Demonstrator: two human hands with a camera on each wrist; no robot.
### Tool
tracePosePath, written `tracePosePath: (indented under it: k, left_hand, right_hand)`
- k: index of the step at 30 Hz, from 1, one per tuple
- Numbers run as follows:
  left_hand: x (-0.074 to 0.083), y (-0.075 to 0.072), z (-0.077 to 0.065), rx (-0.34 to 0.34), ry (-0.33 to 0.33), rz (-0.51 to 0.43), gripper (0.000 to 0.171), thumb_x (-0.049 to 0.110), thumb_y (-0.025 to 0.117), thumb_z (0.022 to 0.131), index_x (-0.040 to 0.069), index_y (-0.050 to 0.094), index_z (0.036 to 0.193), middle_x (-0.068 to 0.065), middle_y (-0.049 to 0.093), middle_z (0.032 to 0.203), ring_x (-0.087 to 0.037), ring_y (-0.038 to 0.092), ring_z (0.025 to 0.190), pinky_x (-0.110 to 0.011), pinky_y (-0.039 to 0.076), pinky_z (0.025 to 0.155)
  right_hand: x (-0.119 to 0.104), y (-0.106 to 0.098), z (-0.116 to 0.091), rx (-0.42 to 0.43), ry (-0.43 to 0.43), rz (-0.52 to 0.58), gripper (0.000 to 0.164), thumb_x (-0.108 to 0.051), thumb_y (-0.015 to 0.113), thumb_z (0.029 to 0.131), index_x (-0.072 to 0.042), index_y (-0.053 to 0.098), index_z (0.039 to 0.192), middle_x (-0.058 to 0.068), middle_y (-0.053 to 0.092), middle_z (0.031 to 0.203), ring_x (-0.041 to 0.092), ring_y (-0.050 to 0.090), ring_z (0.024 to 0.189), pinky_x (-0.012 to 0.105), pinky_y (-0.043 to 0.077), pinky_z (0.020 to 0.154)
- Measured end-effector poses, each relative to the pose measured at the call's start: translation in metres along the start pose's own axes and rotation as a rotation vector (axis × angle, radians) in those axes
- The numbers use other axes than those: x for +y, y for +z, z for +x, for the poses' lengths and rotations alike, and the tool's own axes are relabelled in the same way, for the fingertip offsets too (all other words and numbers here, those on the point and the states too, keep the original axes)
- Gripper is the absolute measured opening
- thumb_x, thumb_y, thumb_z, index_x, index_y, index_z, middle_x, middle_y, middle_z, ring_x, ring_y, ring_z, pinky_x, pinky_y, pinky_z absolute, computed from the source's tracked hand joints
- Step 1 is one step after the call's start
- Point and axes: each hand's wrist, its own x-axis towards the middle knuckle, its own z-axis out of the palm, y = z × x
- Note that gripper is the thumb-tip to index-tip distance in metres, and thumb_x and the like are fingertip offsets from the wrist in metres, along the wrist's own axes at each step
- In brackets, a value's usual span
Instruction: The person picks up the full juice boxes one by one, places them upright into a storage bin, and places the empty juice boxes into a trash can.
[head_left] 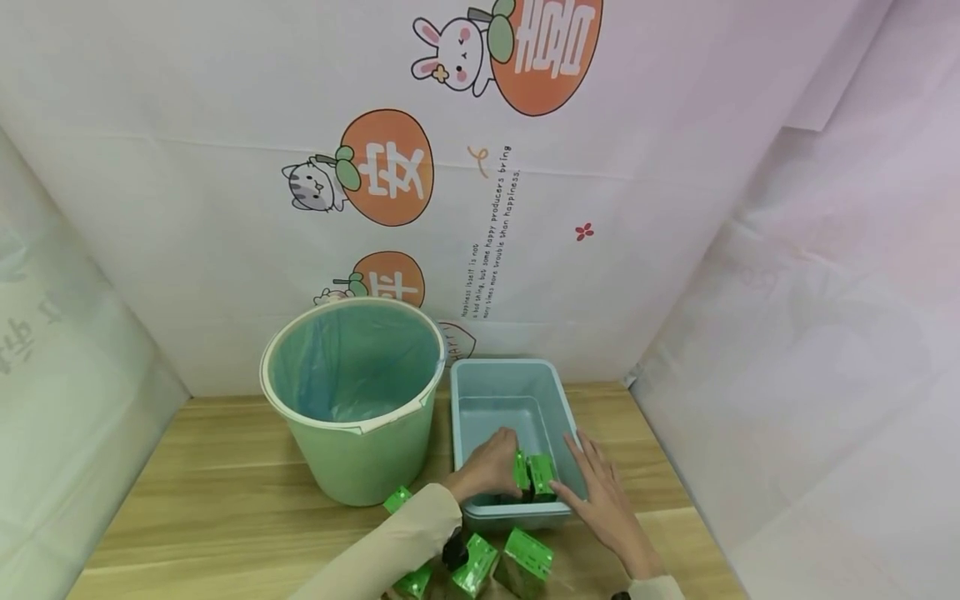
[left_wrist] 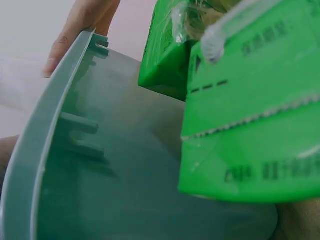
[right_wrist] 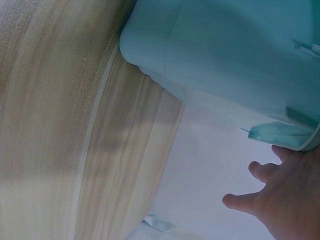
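My left hand (head_left: 491, 467) reaches into the light blue plastic tub (head_left: 506, 367) and grips a green packet (head_left: 521, 472) near its front end. Beside that packet, another green packet (head_left: 542, 477) stands upright in the tub. My right hand (head_left: 602, 504) rests on the tub's right rim with fingers spread; the right wrist view shows the same hand (right_wrist: 287, 195) at the rim's edge. In the left wrist view, a large green packet (left_wrist: 250, 115) fills the right side in front of the tub's outer wall (left_wrist: 120, 165). The left fingertips are mostly hidden.
Left of the tub stands a pale green bucket (head_left: 360, 458) lined with a bluish bag. Several green packets (head_left: 528, 553) lie on the wooden table (head_left: 210, 500) in front of the tub, partly under the left sleeve (head_left: 397, 542). A printed white sheet (head_left: 225, 208) hangs behind.
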Motion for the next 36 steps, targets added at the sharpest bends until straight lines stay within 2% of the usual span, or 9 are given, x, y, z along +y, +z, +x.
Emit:
tracePosePath:
  k: [8,15,18,22,24,28,32,36]
  left_hand:
    - [-0.002,0.004,0.001,-0.036,-0.03,0.025,0.06,0.022,0.101,0.072,0.005,0.057,0.11,-0.005,0.052,0.101,-0.013,0.05,0.081,-0.03,0.05,0.064]
    - [-0.001,0.001,-0.003,-0.045,-0.061,0.017,0.061,0.022,0.101,0.073,0.004,0.058,0.112,-0.006,0.053,0.103,-0.014,0.051,0.082,-0.031,0.051,0.065]
    - [0.0,-0.003,-0.007,-0.058,-0.079,-0.013,0.066,0.025,0.101,0.074,0.004,0.059,0.12,-0.006,0.055,0.108,-0.015,0.056,0.088,-0.031,0.054,0.07]
    - [0.001,-0.013,-0.013,-0.069,-0.083,-0.091,0.075,0.027,0.099,0.076,0.005,0.058,0.135,-0.007,0.058,0.123,-0.019,0.063,0.104,-0.033,0.057,0.083]
    - [-0.001,-0.018,-0.016,-0.066,-0.059,-0.124,0.078,0.029,0.098,0.077,0.007,0.057,0.14,-0.008,0.059,0.13,-0.022,0.063,0.113,-0.035,0.057,0.088]
    - [-0.008,-0.03,-0.023,-0.042,0.03,-0.161,0.08,0.031,0.096,0.079,0.009,0.056,0.145,-0.009,0.058,0.141,-0.026,0.06,0.125,-0.038,0.055,0.098]
    - [-0.013,-0.042,-0.033,0.0,0.118,-0.21,0.079,0.029,0.094,0.082,0.009,0.056,0.148,-0.01,0.056,0.146,-0.03,0.058,0.131,-0.043,0.052,0.104]
    - [-0.015,-0.054,-0.044,0.054,0.166,-0.269,0.075,0.024,0.093,0.082,0.01,0.058,0.147,-0.01,0.057,0.146,-0.032,0.057,0.132,-0.049,0.049,0.108]
  right_hand:
    - [-0.002,0.0,-0.001,-0.003,0.002,0.004,0.08,-0.041,0.069,0.102,-0.011,0.032,0.167,0.019,0.018,0.174,0.052,0.015,0.156,0.083,0.01,0.114]
    - [-0.003,0.002,-0.001,0.004,-0.004,-0.004,0.08,-0.041,0.069,0.102,-0.011,0.033,0.167,0.018,0.019,0.174,0.052,0.016,0.156,0.083,0.011,0.113]
    - [-0.002,0.003,-0.002,0.007,-0.009,-0.01,0.08,-0.041,0.069,0.102,-0.011,0.033,0.167,0.018,0.02,0.174,0.052,0.017,0.156,0.083,0.012,0.113]
    - [-0.002,0.003,-0.002,0.009,-0.013,-0.01,0.08,-0.041,0.069,0.102,-0.011,0.034,0.167,0.018,0.02,0.174,0.052,0.017,0.156,0.083,0.011,0.114]
    - [-0.002,0.003,-0.002,0.008,-0.01,-0.006,0.08,-0.041,0.069,0.102,-0.011,0.034,0.167,0.018,0.02,0.174,0.052,0.016,0.156,0.082,0.011,0.114]
    - [-0.002,0.002,-0.001,-0.003,0.004,0.003,0.08,-0.041,0.069,0.102,-0.011,0.033,0.167,0.018,0.018,0.174,0.052,0.015,0.156,0.082,0.009,0.115]
    - [-0.001,0.001,0.0,-0.009,0.014,-0.001,0.081,-0.042,0.069,0.102,-0.011,0.032,0.167,0.02,0.017,0.174,0.053,0.014,0.156,0.082,0.009,0.115]
    - [0.0,0.001,0.0,-0.005,0.014,-0.008,0.081,-0.042,0.069,0.102,-0.011,0.033,0.167,0.021,0.018,0.174,0.054,0.015,0.156,0.082,0.01,0.114]
